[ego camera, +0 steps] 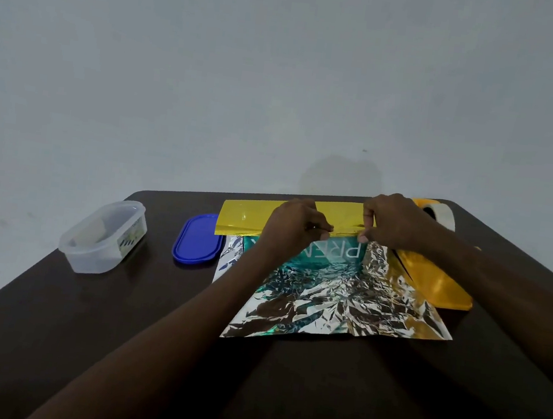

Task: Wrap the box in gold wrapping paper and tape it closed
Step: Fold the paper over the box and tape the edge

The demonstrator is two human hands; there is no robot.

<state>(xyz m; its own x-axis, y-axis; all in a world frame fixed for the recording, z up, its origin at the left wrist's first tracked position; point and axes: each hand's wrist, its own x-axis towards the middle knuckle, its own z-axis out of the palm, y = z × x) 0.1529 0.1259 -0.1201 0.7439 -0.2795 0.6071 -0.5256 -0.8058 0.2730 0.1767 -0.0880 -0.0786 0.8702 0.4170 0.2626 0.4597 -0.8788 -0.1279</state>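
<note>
both hands are pinching the far gold flap: left hand [296,223] and right hand [392,222] pull the wrapping paper [344,296] over the teal box [328,253] mid-surface, probably to keep it taut. tape roll [435,210] sits just behind, handy.

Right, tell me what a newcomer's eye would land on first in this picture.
First the gold wrapping paper, its far flap folded over a teal box at the table's far middle, with the left hand and right hand pinching its edge. The paper's crinkled silver underside spreads toward the viewer. To the left sit a blue lid and a clear plastic tub; a tape roll shows behind the right hand.
</note>
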